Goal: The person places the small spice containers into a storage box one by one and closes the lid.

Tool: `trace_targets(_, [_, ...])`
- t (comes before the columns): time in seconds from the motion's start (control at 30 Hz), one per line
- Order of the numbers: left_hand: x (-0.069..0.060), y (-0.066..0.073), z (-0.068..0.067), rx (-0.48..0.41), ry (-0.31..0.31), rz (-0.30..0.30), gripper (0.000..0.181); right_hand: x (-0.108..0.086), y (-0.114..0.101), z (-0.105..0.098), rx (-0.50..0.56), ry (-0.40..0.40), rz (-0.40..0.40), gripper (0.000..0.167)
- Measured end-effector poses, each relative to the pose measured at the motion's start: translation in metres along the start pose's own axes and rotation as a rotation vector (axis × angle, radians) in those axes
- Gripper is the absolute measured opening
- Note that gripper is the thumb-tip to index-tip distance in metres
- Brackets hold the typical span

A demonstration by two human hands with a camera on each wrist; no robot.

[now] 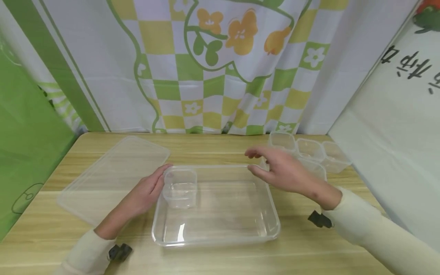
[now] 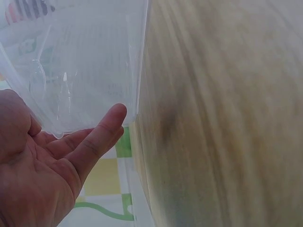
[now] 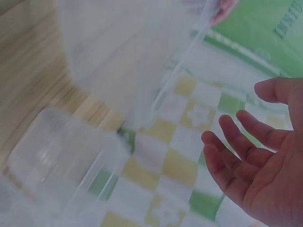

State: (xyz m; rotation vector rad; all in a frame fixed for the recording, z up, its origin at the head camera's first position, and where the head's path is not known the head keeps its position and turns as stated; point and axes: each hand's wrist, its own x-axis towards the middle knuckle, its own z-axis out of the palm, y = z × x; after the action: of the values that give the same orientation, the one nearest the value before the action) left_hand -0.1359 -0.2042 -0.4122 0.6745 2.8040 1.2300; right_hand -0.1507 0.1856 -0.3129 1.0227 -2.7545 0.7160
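Note:
A large clear rectangular container stands on the table, with one small clear cup inside its back left corner. At the container's left back corner, the left hand rests against the outside wall; in the left wrist view the fingers of that hand lie along the wall. The right hand hovers over the back right corner and holds nothing. Its fingers are loosely bent and apart in the right wrist view, where the hand is beside the large container.
A flat translucent lid lies on the table at left. Several small clear cups stand at the back right, behind and beside the right hand. A patterned curtain hangs at the back edge; a white sheet borders the right side.

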Motion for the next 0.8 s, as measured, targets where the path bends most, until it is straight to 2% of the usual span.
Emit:
trace_targets(0.27, [0.000, 0.002, -0.001, -0.002, -0.016, -0.026, 0.045, -0.034, 0.031, -0.019, 0.040, 0.082, 0.123, 0.032])
trace_targets(0.43, [-0.001, 0.002, -0.001, 0.005, -0.002, -0.021, 0.044, -0.055, 0.048, -0.026, 0.023, 0.161, 0.158, 0.034])
trace_targets(0.6, [-0.001, 0.000, 0.002, 0.000, -0.015, -0.017, 0.045, -0.077, 0.066, -0.028, 0.004, 0.236, 0.195, 0.037])
trace_targets(0.7, [-0.001, 0.000, 0.002, 0.006, -0.010, -0.008, 0.045, -0.086, 0.077, -0.029, -0.006, 0.243, 0.228, 0.038])
trace_targets(0.8, [0.000, 0.000, 0.001, 0.015, 0.002, 0.002, 0.044, -0.092, 0.088, -0.030, -0.005, 0.218, 0.274, 0.042])
